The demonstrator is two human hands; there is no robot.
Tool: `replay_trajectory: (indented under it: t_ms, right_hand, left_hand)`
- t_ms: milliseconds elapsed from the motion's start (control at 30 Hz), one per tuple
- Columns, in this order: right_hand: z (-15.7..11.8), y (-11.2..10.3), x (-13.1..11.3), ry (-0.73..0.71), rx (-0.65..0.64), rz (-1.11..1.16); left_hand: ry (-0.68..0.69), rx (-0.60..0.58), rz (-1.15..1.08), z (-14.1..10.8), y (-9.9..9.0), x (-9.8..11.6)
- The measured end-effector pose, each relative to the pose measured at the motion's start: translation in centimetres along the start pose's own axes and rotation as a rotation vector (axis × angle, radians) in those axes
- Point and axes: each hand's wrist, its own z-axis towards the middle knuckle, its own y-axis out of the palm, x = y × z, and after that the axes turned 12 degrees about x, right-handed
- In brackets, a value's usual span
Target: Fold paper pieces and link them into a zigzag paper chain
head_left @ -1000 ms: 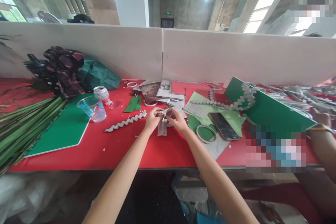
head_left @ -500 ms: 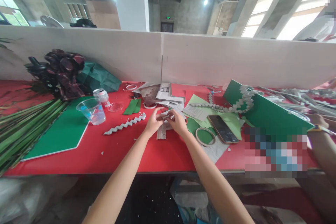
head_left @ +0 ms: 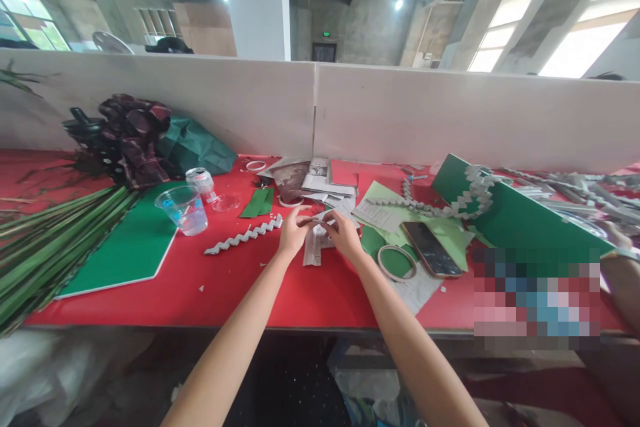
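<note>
My left hand (head_left: 296, 229) and my right hand (head_left: 342, 231) meet over the middle of the red table, fingertips pinched on a small strip of paper (head_left: 319, 217) between them. How it is folded is too small to tell. Below the fingers a printed paper strip (head_left: 313, 247) lies on the table. To the left of my left hand rests a zigzag chain of folded paper (head_left: 243, 235). A longer folded paper chain (head_left: 440, 208) winds across the papers at the right and over a green board. Near my right hand lie a roll of tape (head_left: 397, 263) and a phone (head_left: 431, 249).
On the left stand a clear plastic cup (head_left: 183, 210) and a can (head_left: 201, 185), beside long green leaves (head_left: 65, 240) on a green board (head_left: 127, 260). A white partition (head_left: 225, 107) closes the back. At the right edge a co-worker's arm (head_left: 623, 273) shows behind the upright green board (head_left: 520, 217).
The view has shifted slightly, so everything sits a little further right. My hands stay together on the small paper strip, with the fingers only slightly moved.
</note>
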Motion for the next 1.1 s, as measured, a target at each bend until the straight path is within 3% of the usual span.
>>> replay_trajectory:
  t_ms: [400, 500, 600, 700, 867, 1000, 1100]
  right_hand:
    - [0.1, -0.2, -0.1, -0.031, 0.007, -0.072]
    - [0.2, -0.2, -0.2, 0.002, 0.042, -0.097]
    - [0.2, -0.3, -0.4, 0.081, 0.135, -0.109]
    - [0.1, -0.5, -0.6, 0.127, 0.219, -0.109]
    - [0.2, -0.7, -0.4, 0.118, 0.250, -0.131]
    - [0.1, -0.7, -0.2, 0.092, 0.231, -0.136]
    - [0.1, -0.7, -0.1, 0.108, 0.219, -0.127]
  left_hand:
    - [0.006, -0.089, 0.022, -0.2, 0.1, -0.1]
    - [0.037, -0.041, 0.071, 0.0, -0.1, -0.2]
    - [0.141, 0.148, 0.267, 0.5, -0.7, -0.5]
    - [0.207, 0.307, 0.600, 0.8, -1.7, -1.0]
    - [0.135, 0.266, 0.982, 0.8, -2.8, -1.5]
    - [0.139, 0.218, 1.093, 0.7, -3.0, -1.0]
    - [0.099, 0.261, 1.124, 0.7, -3.1, -0.5]
